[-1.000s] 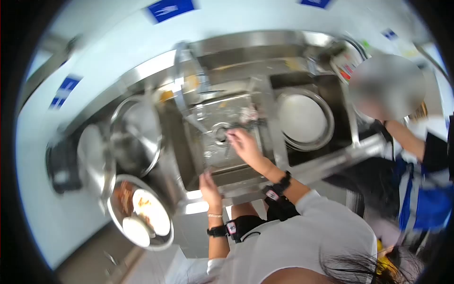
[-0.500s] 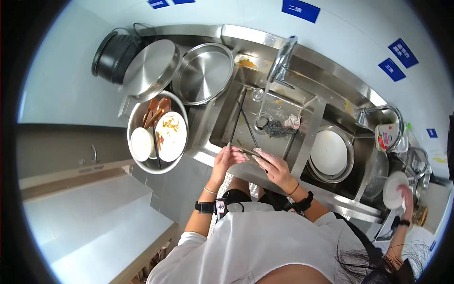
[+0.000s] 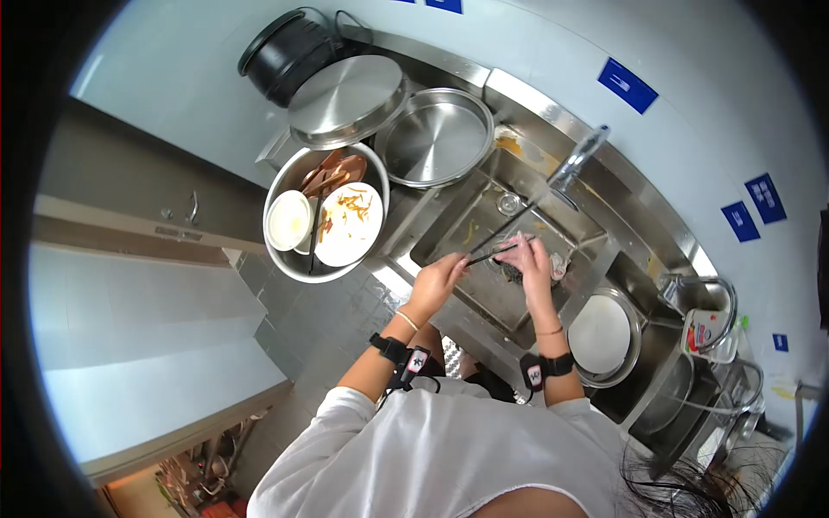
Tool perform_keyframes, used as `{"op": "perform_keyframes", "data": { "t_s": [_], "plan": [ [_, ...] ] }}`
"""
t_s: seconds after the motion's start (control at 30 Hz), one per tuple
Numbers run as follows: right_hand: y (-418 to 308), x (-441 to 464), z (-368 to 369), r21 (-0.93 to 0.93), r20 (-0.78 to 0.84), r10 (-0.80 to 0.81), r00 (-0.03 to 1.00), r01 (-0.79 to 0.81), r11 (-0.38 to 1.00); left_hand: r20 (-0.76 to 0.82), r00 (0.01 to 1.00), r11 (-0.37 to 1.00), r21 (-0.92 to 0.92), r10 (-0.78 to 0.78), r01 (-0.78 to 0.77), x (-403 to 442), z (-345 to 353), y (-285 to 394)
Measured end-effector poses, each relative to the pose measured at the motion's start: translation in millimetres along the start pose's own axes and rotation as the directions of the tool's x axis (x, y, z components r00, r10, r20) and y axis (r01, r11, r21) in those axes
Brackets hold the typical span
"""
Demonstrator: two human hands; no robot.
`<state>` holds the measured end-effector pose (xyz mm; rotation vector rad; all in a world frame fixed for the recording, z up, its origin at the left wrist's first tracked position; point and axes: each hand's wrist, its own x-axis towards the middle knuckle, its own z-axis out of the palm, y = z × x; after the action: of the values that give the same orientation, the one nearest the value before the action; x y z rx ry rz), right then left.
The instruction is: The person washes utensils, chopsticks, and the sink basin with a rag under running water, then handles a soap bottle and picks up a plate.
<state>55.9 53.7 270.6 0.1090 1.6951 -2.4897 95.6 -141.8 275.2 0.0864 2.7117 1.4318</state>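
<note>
My left hand (image 3: pixel 440 282) pinches the near ends of dark chopsticks (image 3: pixel 494 253) above the front of the middle sink (image 3: pixel 458 220). Farther along the same sticks, my right hand (image 3: pixel 531 262) has its fingers closed around them. Beneath my right hand, a dark mesh scrubber (image 3: pixel 510 273) lies on the sink floor, partly hidden. A crumpled whitish scrap (image 3: pixel 558 267) is just right of it. The faucet (image 3: pixel 579 158) reaches over the sink from its back edge.
Left of the sink, a steel bowl (image 3: pixel 273 244) holds a food-stained plate (image 3: pixel 350 226), a white bowl (image 3: pixel 289 221) and brown utensils. Steel pans (image 3: pixel 434 138) lie behind it. The right basin contains a white plate (image 3: pixel 600 335) in a steel bowl.
The view has swung left, and the co-worker's hand is out of sight. My hands have come up with the chopsticks between them, which now stretch across from one hand to the other.
</note>
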Motion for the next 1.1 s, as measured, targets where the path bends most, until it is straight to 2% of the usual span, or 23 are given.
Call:
{"op": "perform_keyframes", "data": {
  "t_s": [0.03,0.07,0.2,0.3,0.33,0.37,0.43,0.47,0.5,0.53,0.57,0.63,0.7,0.77,0.87,0.97,1.03,1.07,1.1],
  "plan": [
    [0,15,-1,-0.021,0.008,0.012,1.000,-0.012,1.000,0.047,0.999,1.000,0.012,-0.014,0.013,3,2,-2],
    [1,29,-1,-0.042,0.016,0.028,0.999,-0.027,0.999,-0.090,0.992,0.993,0.081,0.088,-0.081,5,4,-4],
    [3,69,24,-0.070,0.071,0.102,0.992,-0.097,0.993,-0.080,0.994,0.996,0.031,-0.081,0.083,13,-3,-31],
    [13,84,49,-0.138,-0.010,0.113,0.994,-0.113,0.984,-0.035,0.984,0.967,-0.198,-0.172,0.162,20,1,-67],
    [11,86,64,-0.378,-0.003,-0.073,0.997,0.066,0.924,0.052,0.967,0.914,-0.319,-0.248,0.252,23,5,-80],
    [11,86,80,-0.587,0.048,-0.251,0.967,0.231,0.776,0.149,0.940,0.837,-0.426,-0.308,0.342,23,11,-92],
    [4,78,122,-0.846,0.264,-0.512,0.817,0.452,0.284,0.357,0.871,0.646,-0.586,-0.337,0.489,26,15,-114],
    [0,75,148,-0.778,0.302,-0.435,0.848,0.483,0.402,0.455,0.836,0.542,-0.638,-0.307,0.546,27,15,-125],
    [6,79,171,-0.732,0.413,-0.357,0.837,0.539,0.417,0.547,0.796,0.431,-0.672,-0.261,0.603,27,14,-131],
    [12,78,198,-0.663,0.527,-0.273,0.805,0.590,0.461,0.570,0.777,0.350,-0.693,-0.267,0.630,28,6,-127],
    [25,77,218,-0.608,0.670,-0.179,0.721,0.671,0.425,0.561,0.792,0.441,-0.663,-0.243,0.605,27,-3,-125],
    [47,60,265,-0.505,0.844,0.056,0.534,0.754,0.420,0.406,0.914,0.664,-0.689,0.021,0.291,16,-25,-129],
    [74,51,302,-0.290,0.957,0.106,0.271,0.863,0.414,0.351,0.933,0.680,-0.704,0.083,0.205,5,-35,-136],
    [84,40,333,-0.191,0.979,0.127,0.158,0.929,0.317,0.371,0.927,0.615,-0.742,0.047,0.266,-5,-36,-146],
    [123,44,355,-0.118,0.976,0.189,0.107,0.992,0.046,0.436,0.900,0.476,-0.788,-0.016,0.391,-12,-30,-159],
    [149,56,365,-0.003,0.978,0.207,0.011,0.999,-0.037,0.473,0.880,0.332,-0.824,-0.046,0.459,-11,-22,-171],
    [146,61,366,0.080,0.979,0.193,-0.068,0.995,-0.054,0.479,0.873,0.189,-0.852,-0.094,0.488,-6,-23,-173],
    [143,62,364,0.090,0.973,0.216,-0.079,0.995,-0.039,0.473,0.870,0.104,-0.867,-0.136,0.488,-4,-22,-173],
    [138,63,363,0.102,0.967,0.238,-0.092,0.994,-0.027,0.397,0.878,-0.030,-0.914,-0.269,0.404,-1,-36,-147]
  ]
}}
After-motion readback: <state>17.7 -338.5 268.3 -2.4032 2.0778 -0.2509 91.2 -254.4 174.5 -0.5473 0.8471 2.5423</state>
